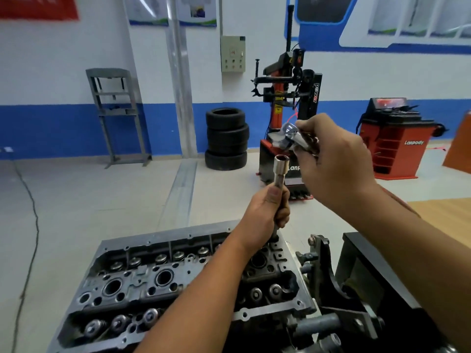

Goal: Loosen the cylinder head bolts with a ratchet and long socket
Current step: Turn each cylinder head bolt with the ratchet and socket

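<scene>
Left hand [267, 212] is wrapped round a long chrome socket [280, 169], upright with its open end up, at the head's [158, 278] 1 o'clock corner. Right hand [334, 159] grips the shiny ratchet [293, 136] just above, not touching the socket. Bare floor [102, 200] past the head's 12 o'clock edge; stand [356, 289] crowds 3 o'clock.

Socket and ratchet held apart above the cylinder head [132, 284]

The long socket [279, 171] is gripped upright by the left hand [265, 212] at the far right corner; the ratchet [293, 138] is held just above by the right hand [334, 159].

Bright even indoor light, soft shadows, wide-angle bending at edges, slight blur throughout, glare on wall posters [173, 11]
</scene>
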Demonstrator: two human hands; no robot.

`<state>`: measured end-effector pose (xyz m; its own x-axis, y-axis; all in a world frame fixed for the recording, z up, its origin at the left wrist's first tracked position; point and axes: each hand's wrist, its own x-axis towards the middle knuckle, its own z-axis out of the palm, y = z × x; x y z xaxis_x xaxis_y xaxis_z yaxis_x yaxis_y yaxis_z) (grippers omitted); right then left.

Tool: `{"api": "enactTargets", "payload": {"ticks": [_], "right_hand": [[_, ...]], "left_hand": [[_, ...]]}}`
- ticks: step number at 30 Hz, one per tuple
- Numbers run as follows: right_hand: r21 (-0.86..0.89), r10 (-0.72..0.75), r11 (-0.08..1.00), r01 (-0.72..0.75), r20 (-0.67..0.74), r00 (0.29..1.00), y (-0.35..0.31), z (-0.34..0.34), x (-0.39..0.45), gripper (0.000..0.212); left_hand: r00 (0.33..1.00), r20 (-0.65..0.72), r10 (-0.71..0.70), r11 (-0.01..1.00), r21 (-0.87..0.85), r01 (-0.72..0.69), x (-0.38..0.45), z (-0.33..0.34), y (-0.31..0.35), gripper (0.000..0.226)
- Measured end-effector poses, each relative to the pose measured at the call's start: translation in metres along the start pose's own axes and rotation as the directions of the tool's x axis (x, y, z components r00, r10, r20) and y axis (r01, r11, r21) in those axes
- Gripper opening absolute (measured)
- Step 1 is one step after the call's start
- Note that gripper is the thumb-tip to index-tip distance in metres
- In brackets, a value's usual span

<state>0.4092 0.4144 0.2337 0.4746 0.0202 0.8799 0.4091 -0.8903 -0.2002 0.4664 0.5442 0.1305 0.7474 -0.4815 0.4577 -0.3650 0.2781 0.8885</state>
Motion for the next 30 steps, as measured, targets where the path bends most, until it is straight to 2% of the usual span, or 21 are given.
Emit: {"api": "enactTargets", "payload": {"ticks": [2,6,9,13,18,21,25,30], "right_hand": [[-0.047,-0.056,0.997,0.055,-0.02,0.998,-0.001,-0.001,0.0,0.019],[-0.095,-0.054,0.994,0.058,0.044,0.998,-0.005,-0.001,0.002,0.022],[-0.167,-0.111,0.979,0.118,0.046,0.993,-0.009,-0.004,0.004,0.026],[-0.301,-0.15,0.934,0.193,0.162,0.975,-0.016,-0.008,0.014,0.024],[-0.374,-0.193,0.88,0.294,0.283,0.939,-0.025,-0.013,0.027,0.024],[-0.392,-0.181,0.867,0.308,0.327,0.927,-0.03,-0.014,0.032,0.025],[-0.488,-0.117,0.824,0.287,0.348,0.93,-0.042,-0.016,0.033,0.026],[-0.593,-0.054,0.752,0.289,0.382,0.923,-0.056,-0.012,0.028,0.031]], "left_hand": [[1.0,0.003,0.005,1.0,-0.01,-0.005,0.0,0.0,0.001,0.039],[1.0,0.003,0.004,1.0,-0.005,-0.004,0.001,0.0,-0.001,0.04],[1.0,-0.016,0.007,1.0,0.015,-0.007,0.002,0.0,-0.005,0.038],[0.998,-0.058,0.01,1.0,0.005,-0.01,0.002,0.001,-0.008,0.038],[0.996,-0.085,0.033,0.999,0.008,-0.033,0.0,0.002,-0.005,0.042],[0.993,-0.11,0.042,0.999,0.035,-0.039,-0.002,0.004,-0.003,0.038],[0.988,-0.146,0.05,0.996,0.084,-0.038,-0.005,0.01,0.001,0.043],[0.974,-0.226,0.016,0.992,0.128,0.013,-0.006,0.021,0.006,0.04]]}}
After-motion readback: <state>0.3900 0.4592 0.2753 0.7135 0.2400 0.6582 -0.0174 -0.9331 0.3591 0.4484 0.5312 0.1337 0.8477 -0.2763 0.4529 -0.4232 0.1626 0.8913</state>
